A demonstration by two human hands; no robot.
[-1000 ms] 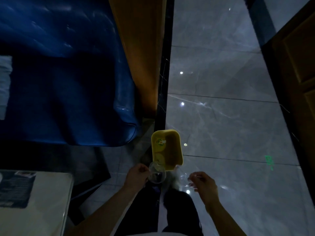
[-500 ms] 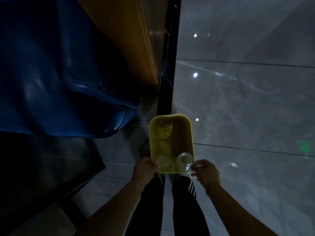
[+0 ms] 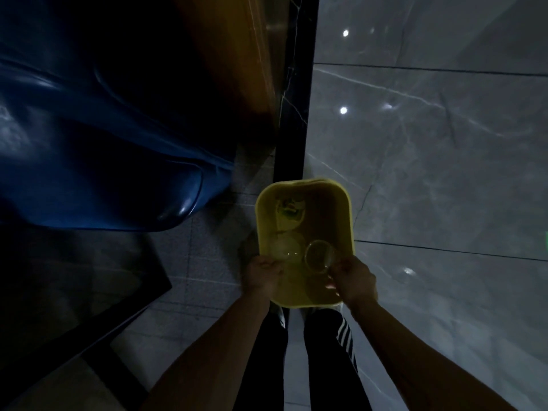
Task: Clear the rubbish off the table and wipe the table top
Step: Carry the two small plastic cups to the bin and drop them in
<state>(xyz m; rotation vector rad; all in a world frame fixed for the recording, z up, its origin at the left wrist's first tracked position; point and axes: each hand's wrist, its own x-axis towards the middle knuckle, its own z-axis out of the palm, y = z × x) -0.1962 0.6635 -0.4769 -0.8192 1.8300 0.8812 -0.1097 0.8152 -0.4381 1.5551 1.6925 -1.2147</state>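
A yellow rubbish bin (image 3: pixel 344 215) stands on the floor right in front of my feet, with some wrappers lying in its bottom. My left hand (image 3: pixel 264 274) pinches a clear plastic cup (image 3: pixel 284 249) over the bin's near left side. Beside it, my right hand (image 3: pixel 353 277) holds a second clear plastic cup (image 3: pixel 318 256) by its rim over the bin's opening. The scene is dim and the table is out of view.
A blue padded seat (image 3: pixel 103 161) fills the left. An orange-brown panel (image 3: pixel 237 54) and a black strip (image 3: pixel 296 114) run up behind the bin. Grey glossy floor tiles (image 3: pixel 430 173) spread to the right. A dark frame (image 3: pixel 118 315) crosses the lower left.
I have stepped closer and looked down, so the bin is now directly below my hands. Both cups have moved from in front of the bin to over its opening.
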